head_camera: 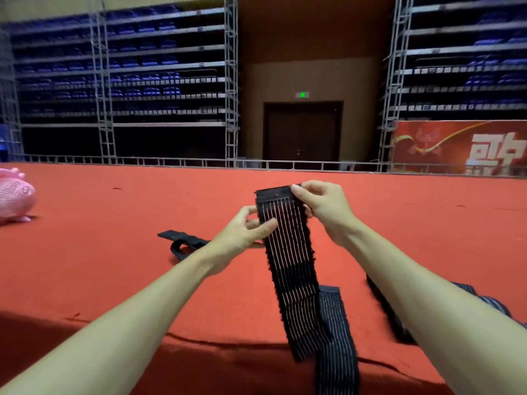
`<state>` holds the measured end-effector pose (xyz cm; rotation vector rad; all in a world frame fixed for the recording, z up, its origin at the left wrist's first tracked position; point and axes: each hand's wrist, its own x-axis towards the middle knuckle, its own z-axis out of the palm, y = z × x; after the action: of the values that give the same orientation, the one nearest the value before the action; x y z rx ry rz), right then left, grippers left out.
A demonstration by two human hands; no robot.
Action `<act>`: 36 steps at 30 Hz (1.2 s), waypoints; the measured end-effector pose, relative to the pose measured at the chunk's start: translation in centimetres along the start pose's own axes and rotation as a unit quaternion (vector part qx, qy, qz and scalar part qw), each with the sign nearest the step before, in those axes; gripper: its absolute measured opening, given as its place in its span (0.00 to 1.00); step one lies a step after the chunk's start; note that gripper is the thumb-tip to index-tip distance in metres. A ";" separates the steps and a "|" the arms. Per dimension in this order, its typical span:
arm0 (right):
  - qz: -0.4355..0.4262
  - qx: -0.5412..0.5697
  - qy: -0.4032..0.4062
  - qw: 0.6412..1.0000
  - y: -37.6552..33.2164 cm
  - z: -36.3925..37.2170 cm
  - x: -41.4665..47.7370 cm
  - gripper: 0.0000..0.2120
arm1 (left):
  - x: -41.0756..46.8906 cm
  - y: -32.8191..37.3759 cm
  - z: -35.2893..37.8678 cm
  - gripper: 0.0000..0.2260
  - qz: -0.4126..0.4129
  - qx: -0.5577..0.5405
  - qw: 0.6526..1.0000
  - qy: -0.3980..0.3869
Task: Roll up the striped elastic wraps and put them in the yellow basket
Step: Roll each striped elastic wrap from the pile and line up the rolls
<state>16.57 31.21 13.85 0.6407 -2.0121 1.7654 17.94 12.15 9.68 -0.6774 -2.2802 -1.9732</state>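
Head view: the striped elastic wrap (288, 246) is held upright above the middle of the red-covered table (114, 266), unrolled, with its plain black end band at the top. Its lower length hangs down to the cloth near the front edge.

- Right hand (325, 209): thumb and fingers pinch the top right corner of the wrap.
- Left hand (242, 232): thumb on the front face and fingers behind pinch the left edge of the wrap, lower than the right hand.
- Both grips are narrow, closed on the fabric.

A further striped length (339, 337) lies just beside the hanging lower part and runs over the front edge of the table. Whether it belongs to the same wrap cannot be told.

A second dark wrap (385, 309) lies on the cloth, partly hidden under the right forearm. A black strap with a loop (182, 242) lies on the cloth behind the left forearm, apart from the held wrap.

A pink mesh basket (14, 195) stands at the far left edge of the table. Beyond the table are metal racks (142, 69), a dark door (302, 132) and a red banner (462, 149).
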 end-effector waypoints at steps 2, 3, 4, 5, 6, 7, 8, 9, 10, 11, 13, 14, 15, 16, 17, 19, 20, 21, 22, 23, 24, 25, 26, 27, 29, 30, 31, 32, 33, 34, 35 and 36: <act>0.014 0.052 0.019 0.998 -1.7 -0.5 0.1 0.06 | -0.9 0.4 0.9 0.19 -0.017 0.041 0.997 -0.067; 0.028 0.087 0.025 0.995 -2.5 -0.8 0.1 0.05 | -1.1 0.8 1.3 0.15 -0.017 0.058 0.994 -0.089; 0.041 0.120 0.028 0.991 -3.2 -1.2 0.0 0.04 | -1.3 1.1 1.8 0.12 -0.014 0.061 0.993 -0.099; 0.051 0.144 0.027 0.988 -3.8 -1.5 -0.1 0.04 | -1.3 1.3 2.1 0.10 -0.012 0.056 0.993 -0.101; 0.058 0.156 0.027 0.986 -4.1 -1.8 -0.1 0.04 | -1.3 1.6 2.5 0.09 -0.012 0.047 0.994 -0.101; 0.063 0.160 0.028 0.985 -4.2 -2.2 -0.2 0.04 | -1.2 1.8 2.8 0.09 -0.015 0.040 0.994 -0.103; 0.070 0.158 0.030 0.985 -4.1 -2.5 -0.2 0.04 | -1.2 1.9 3.1 0.09 -0.023 0.038 0.993 -0.107; 0.079 0.151 0.035 0.985 -3.8 -2.8 -0.1 0.04 | -1.1 1.9 3.3 0.11 -0.035 0.040 0.992 -0.116; 0.090 0.139 0.038 0.985 -3.4 -3.1 -0.1 0.04 | -1.1 1.8 3.5 0.12 -0.050 0.046 0.989 -0.129; 0.103 0.120 0.041 0.987 -2.9 -3.3 -0.2 0.03 | -1.1 1.5 3.6 0.13 -0.066 0.049 0.986 -0.143; 0.132 0.070 0.043 0.988 -1.6 -3.7 -0.4 0.03 | -0.9 0.5 3.8 0.14 -0.102 0.045 0.979 -0.173; 0.145 0.045 0.041 0.988 -0.9 -3.9 -0.4 0.03 | -0.9 -0.1 4.0 0.13 -0.119 0.042 0.974 -0.187; 0.158 0.025 0.036 0.987 0.1 -4.0 -0.5 0.03 | -0.8 -0.9 4.1 0.13 -0.134 0.042 0.970 -0.200; 0.169 0.009 0.027 0.985 1.1 -4.0 -0.5 0.03 | -0.7 -1.8 4.2 0.13 -0.147 0.045 0.965 -0.211; 0.180 -0.005 0.017 0.984 2.1 -4.1 -0.6 0.02 | -0.4 -2.9 4.3 0.14 -0.158 0.050 0.962 -0.218; 0.198 -0.030 -0.004 0.980 4.4 -4.2 -0.5 0.03 | 0.3 -5.3 4.5 0.14 -0.177 0.061 0.958 -0.219; 0.204 -0.045 -0.010 0.978 5.6 -4.3 -0.4 0.04 | 0.6 -6.5 4.6 0.14 -0.186 0.063 0.957 -0.215; 0.207 -0.058 -0.014 0.976 6.8 -4.4 -0.2 0.05 | 1.0 -7.8 4.8 0.13 -0.193 0.064 0.957 -0.208; 0.208 -0.072 -0.016 0.975 8.1 -4.5 0.0 0.04 | 1.3 -9.1 4.9 0.12 -0.196 0.067 0.958 -0.198; 0.208 -0.085 -0.018 0.974 9.5 -4.6 0.3 0.02 | 1.7 -10.4 5.1 0.11 -0.193 0.077 0.960 -0.187; 0.212 -0.098 -0.017 0.972 10.9 -4.6 0.6 0.01 | 2.1 -11.6 5.3 0.10 -0.186 0.089 0.963 -0.173; 0.216 -0.110 -0.013 0.970 12.4 -4.7 1.0 0.02 | 2.4 -12.7 5.5 0.10 -0.176 0.098 0.968 -0.150; 0.222 -0.119 -0.008 0.968 13.8 -4.8 1.4 0.03 | 2.9 -13.8 5.7 0.10 -0.167 0.093 0.974 -0.120; 0.229 -0.125 -0.003 0.966 15.3 -4.9 1.7 0.05 | 3.3 -14.9 5.8 0.10 -0.164 0.080 0.980 -0.084; 0.242 -0.129 0.001 0.962 17.8 -5.0 2.1 0.05 | 4.2 -17.0 6.1 0.08 -0.159 0.068 0.985 -0.026; 0.250 -0.132 0.000 0.959 19.0 -5.0 2.2 0.05 | 4.7 -18.3 6.1 0.06 -0.149 0.104 0.983 -0.013; 0.255 -0.140 -0.002 0.957 20.1 -5.0 2.3 0.05 | 5.1 -19.7 6.0 0.04 -0.138 0.162 0.977 -0.010; 0.258 -0.156 -0.006 0.953 21.2 -4.9 2.4 0.04 | 5.5 -20.9 6.1 0.05 -0.131 0.218 0.967 -0.013; 0.260 -0.182 -0.010 0.948 22.7 -4.8 2.5 0.02 | 5.7 -22.3 6.2 0.06 -0.127 0.262 0.957 -0.014; 0.255 -0.215 -0.013 0.943 23.4 -4.7 2.4 0.01 | 5.6 -22.8 6.4 0.07 -0.120 0.285 0.951 -0.006; 0.252 -0.246 -0.018 0.936 24.6 -4.6 2.4 0.01 | 5.5 -23.4 6.6 0.09 -0.114 0.296 0.948 0.005; 0.251 -0.270 -0.022 0.929 25.8 -4.5 2.5 0.01 | 5.4 -23.9 6.9 0.11 -0.105 0.307 0.946 0.018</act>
<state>-0.26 38.12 -5.13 -0.0190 -2.7063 1.3104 6.20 18.14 -12.05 -0.3375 -2.8104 -1.1791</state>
